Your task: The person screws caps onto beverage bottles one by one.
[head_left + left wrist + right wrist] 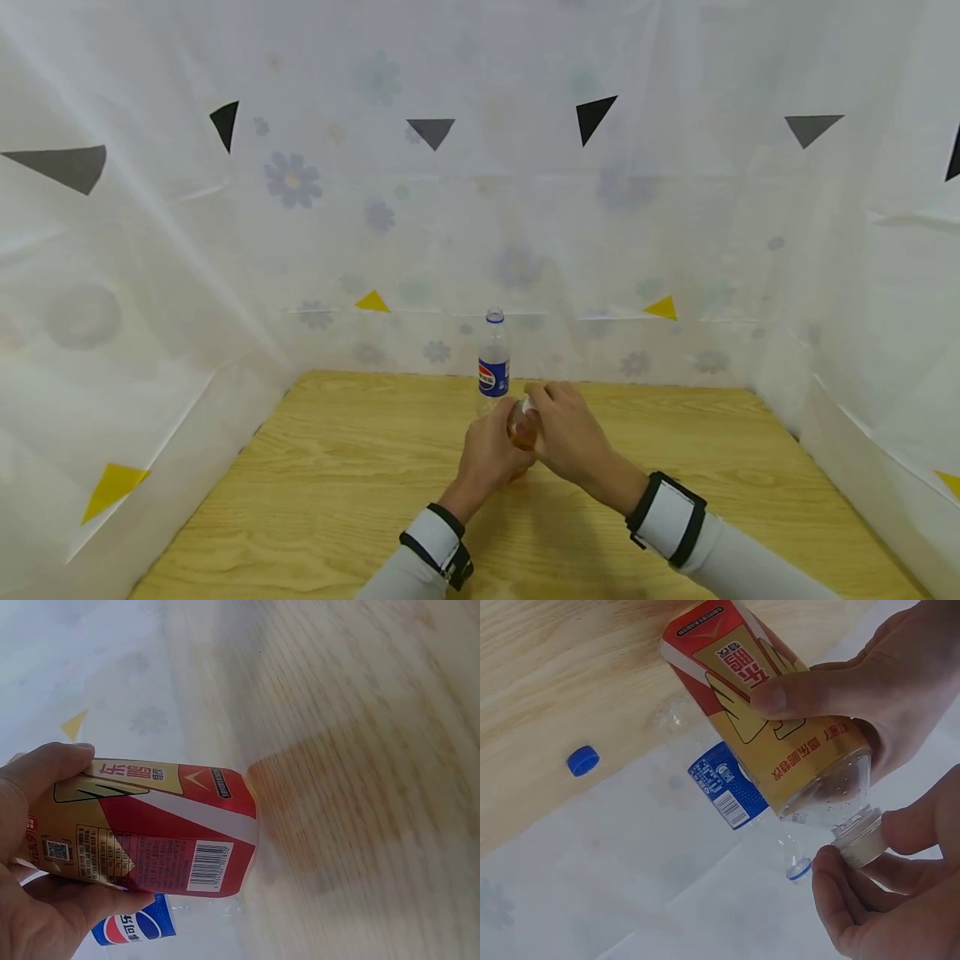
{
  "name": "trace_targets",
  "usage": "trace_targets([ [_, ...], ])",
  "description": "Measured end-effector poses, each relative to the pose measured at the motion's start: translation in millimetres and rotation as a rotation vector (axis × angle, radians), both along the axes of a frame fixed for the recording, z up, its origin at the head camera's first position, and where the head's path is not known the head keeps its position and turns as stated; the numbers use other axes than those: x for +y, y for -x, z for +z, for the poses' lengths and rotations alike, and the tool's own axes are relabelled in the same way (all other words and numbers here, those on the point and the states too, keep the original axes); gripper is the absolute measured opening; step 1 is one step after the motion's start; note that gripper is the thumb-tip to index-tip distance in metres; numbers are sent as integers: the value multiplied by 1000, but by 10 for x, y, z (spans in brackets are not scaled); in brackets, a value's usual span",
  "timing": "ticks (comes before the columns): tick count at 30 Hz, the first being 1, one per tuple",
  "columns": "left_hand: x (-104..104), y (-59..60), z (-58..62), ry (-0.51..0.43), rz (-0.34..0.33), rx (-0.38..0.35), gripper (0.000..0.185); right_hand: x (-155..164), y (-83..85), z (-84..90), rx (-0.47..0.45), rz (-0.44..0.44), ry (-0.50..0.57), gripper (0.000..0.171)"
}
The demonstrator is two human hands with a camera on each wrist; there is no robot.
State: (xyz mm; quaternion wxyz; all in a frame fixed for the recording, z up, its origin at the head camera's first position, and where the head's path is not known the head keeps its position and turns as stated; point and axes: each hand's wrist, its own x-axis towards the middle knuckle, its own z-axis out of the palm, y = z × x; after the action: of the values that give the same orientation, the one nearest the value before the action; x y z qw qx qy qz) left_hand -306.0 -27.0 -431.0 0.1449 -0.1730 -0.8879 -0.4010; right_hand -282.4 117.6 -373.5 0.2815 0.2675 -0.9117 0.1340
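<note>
My left hand (489, 454) grips the body of a drink bottle (780, 750) with a red and gold label, thumb and fingers curled round it; the bottle is held above the wooden table (337, 467), near its middle, and appears tilted in both wrist views. My right hand (570, 433) meets it at the neck; thumb and fingertips (840, 907) pinch the white cap (861, 841), which sits on the bottle's mouth. In the left wrist view the label's barcode (208, 865) faces the camera and my thumb lies along the label's upper edge. Behind the held bottle, toward the far edge of the table, stands a clear bottle with a blue label (493, 365), upright and apart from both hands; it appears uncapped, with a blue ring about its neck. A loose blue cap (583, 760) lies on the table, apart from both bottles. White sheeting printed with flowers and triangles (480, 208) closes the table on three sides; each wrist bears a black and white band (667, 518).
</note>
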Motion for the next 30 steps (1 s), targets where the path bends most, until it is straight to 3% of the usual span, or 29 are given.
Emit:
trace_targets([
  [4,-5,13,6,-2,-13,14,59,24,24,8,5,16,-6,23],
  [14,8,4,5,-1,-33,10,60,61,70,-54,60,28,36,27],
  [30,49,-24,-9,27,48,48,57,-14,119,-54,76,-8,80,20],
])
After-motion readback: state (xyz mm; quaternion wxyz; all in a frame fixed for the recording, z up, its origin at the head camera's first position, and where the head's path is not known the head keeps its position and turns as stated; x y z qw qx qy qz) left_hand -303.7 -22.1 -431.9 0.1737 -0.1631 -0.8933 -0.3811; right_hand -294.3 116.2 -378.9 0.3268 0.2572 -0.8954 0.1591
